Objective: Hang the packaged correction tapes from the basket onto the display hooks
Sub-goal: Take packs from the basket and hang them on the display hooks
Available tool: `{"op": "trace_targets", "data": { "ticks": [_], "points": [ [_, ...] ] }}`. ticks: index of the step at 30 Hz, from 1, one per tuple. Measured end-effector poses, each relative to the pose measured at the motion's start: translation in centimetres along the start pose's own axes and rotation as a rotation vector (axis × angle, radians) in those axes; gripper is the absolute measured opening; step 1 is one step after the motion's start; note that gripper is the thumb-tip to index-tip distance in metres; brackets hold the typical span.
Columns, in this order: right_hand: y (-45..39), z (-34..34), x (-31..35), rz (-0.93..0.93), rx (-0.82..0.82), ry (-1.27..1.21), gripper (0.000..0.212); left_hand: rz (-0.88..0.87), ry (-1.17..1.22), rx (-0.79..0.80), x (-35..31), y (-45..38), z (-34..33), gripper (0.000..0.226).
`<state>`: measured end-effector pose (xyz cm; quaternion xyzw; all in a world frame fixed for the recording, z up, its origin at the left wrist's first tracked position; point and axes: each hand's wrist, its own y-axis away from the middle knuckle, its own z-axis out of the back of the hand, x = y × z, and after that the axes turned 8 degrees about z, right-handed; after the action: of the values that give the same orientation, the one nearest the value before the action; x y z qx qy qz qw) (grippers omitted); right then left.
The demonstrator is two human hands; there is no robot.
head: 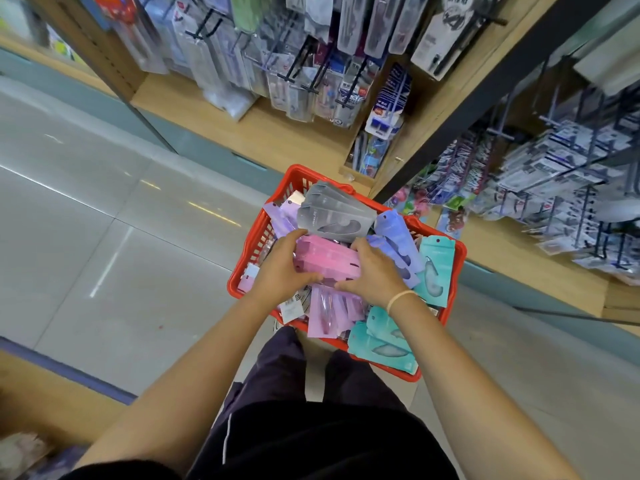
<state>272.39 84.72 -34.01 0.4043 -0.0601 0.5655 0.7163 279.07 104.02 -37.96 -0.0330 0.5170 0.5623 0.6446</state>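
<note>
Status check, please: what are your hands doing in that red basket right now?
Left hand and right hand both gripping pink packs in red basket. Nothing hung yet. Grey packs lie just behind.

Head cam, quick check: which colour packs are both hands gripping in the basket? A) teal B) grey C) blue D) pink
D: the left hand and right hand both clasp the pink packs in the middle of the red basket.
</note>
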Motion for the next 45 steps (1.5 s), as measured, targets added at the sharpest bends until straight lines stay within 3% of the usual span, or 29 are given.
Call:
{"op": "trace_targets", "data": {
  "ticks": [3, 5, 6, 8, 11, 13, 15, 18, 22, 25, 29, 31, 36, 42, 45],
  "points": [
    [0.8, 1.0, 0.0, -0.005, -0.015, -0.155, 0.055, 0.026, 0.075, -0.037, -1.2, 0.6, 0.3, 0.098],
    [1.7, 2.3, 0.3, -0.066, -0.075, -0.350, 0.050, 0.101, 0.277, -0.110, -2.1, 1.1, 0.7, 0.101],
    [2.0, 2.8, 0.6, -0.092, -0.109, -0.457, 0.051, 0.167, 0.403, -0.111, -2.7, 1.5, 0.9, 0.097],
    [2.1, 3.6, 1.5, -0.090, -0.132, -0.588, 0.054, 0.271, 0.623, 0.041, -3.8, 2.1, 1.0, 0.073],
    [1.0, 3.8, 3.1, -0.004, -0.006, -0.598, 0.046, 0.294, 0.935, 0.200, -4.5, 2.2, 0.2, 0.058],
    [-0.3, 4.2, 3.3, 0.046, 0.004, -0.532, 0.039, 0.333, 1.097, 0.131, -4.1, 1.7, 0.3, 0.060],
    [-1.9, 5.0, 2.4, 0.062, -0.131, -0.431, 0.044, 0.392, 1.160, 0.041, -3.0, 1.2, 0.7, 0.063],
    [-4.5, 6.2, 1.3, 0.040, -0.244, -0.273, 0.078, 0.472, 1.154, -0.032, -0.9, 0.7, 0.7, 0.063],
    [-8.2, 5.5, 0.7, -0.024, -0.045, -0.160, 0.111, 0.525, 1.159, -0.042, -0.3, 0.4, 0.2, 0.040],
    [-9.7, 4.5, 0.1, -0.056, 0.014, -0.009, 0.101, 0.522, 1.147, -0.040, -0.5, 0.3, 0.2, 0.039],
    [-9.9, 4.0, 0.0, -0.079, 0.023, 0.080, 0.090, 0.502, 1.120, -0.043, -0.4, 0.1, 0.6, 0.054],
    [-9.7, 3.7, 0.2, -0.076, 0.013, -0.006, 0.083, 0.493, 1.116, -0.044, -0.3, 0.2, 1.1, 0.060],
    [-7.0, 5.8, 2.4, -0.082, -0.104, -0.269, 0.057, 0.464, 1.079, -0.030, -0.6, 1.2, 2.9, 0.046],
    [0.7, 9.8, 6.7, -0.038, -0.194, -1.008, 0.047, 0.294, 1.025, -0.021, -4.4, 2.1, 5.2, 0.029],
    [3.7, 10.1, 7.9, -0.047, -0.242, -1.159, 0.041, 0.185, 0.951, -0.015, -7.7, 2.5, 6.0, 0.031]
  ]
}}
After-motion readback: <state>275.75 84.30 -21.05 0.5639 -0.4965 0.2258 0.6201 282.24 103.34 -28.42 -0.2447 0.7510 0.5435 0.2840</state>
